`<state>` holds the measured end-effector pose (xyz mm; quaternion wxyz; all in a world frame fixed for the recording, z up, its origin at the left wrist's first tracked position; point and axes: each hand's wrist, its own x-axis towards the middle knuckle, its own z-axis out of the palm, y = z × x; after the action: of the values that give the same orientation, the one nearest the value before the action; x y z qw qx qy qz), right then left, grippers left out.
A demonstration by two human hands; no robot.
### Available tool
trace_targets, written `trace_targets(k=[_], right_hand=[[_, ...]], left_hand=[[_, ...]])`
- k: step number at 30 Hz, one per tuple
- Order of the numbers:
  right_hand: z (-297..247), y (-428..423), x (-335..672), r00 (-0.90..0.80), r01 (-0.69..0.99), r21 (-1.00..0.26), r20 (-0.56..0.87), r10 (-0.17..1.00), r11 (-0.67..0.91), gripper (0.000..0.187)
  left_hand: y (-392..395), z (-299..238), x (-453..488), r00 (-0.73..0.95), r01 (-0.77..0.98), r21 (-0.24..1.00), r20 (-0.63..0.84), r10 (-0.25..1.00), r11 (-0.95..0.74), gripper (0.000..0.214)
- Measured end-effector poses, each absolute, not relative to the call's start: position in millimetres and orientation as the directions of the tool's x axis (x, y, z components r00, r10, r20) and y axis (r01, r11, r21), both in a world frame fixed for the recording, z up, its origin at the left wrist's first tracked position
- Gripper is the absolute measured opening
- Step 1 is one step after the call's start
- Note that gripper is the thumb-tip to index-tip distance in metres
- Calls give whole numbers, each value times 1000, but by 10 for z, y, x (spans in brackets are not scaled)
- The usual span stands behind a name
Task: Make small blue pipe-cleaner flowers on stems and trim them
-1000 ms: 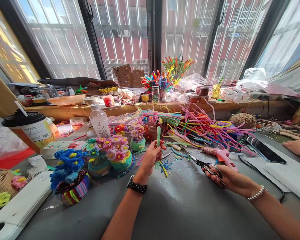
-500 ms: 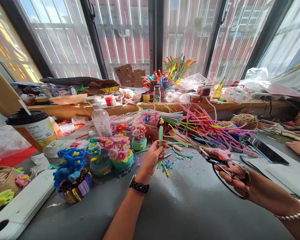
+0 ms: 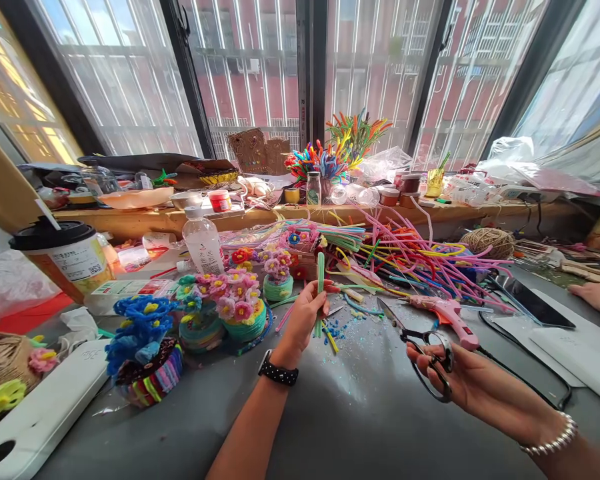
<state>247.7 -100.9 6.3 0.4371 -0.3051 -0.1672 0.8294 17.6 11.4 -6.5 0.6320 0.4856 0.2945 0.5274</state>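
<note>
Upright in my left hand is a small bundle of light green pipe cleaners, pinched between thumb and fingers. My right hand has its fingers through the handles of a pair of scissors, whose blades point up and left, apart from the bundle. Blue and yellow clippings lie on the grey table just under my left hand. A pink glue gun rests behind the scissors. Left of my left hand stand pots of pink pipe-cleaner flowers and blue flowers.
Loose pipe cleaners spread across the table's back. A phone lies at the right, near another person's hand. A plastic bottle and a drink cup stand at the left. A twine ball sits at the back right.
My right hand has moved left with the scissors, uncovering the pink glue gun. My left hand and the green bundle have stayed almost in place.
</note>
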Motion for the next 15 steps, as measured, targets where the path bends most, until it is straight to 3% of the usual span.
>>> trace_targets(k=[4, 9, 12, 15], right_hand=[[115, -878, 2305, -375, -589, -663, -282, 883, -462, 13], [198, -578, 2011, -281, -426, -888, -50, 958, -171, 17], [95, -430, 1852, -282, -381, -920, 25, 959, -88, 22], [-38, -399, 1782, -343, -386, -917, 40, 938, -102, 27]], left_hand=[[119, -68, 184, 250, -340, 939, 143, 958, -52, 20], [122, -78, 164, 132, -281, 957, 118, 984, -77, 26], [138, -90, 146, 96, -279, 957, 112, 989, -81, 29], [145, -85, 138, 20, -275, 958, 91, 996, -82, 26]])
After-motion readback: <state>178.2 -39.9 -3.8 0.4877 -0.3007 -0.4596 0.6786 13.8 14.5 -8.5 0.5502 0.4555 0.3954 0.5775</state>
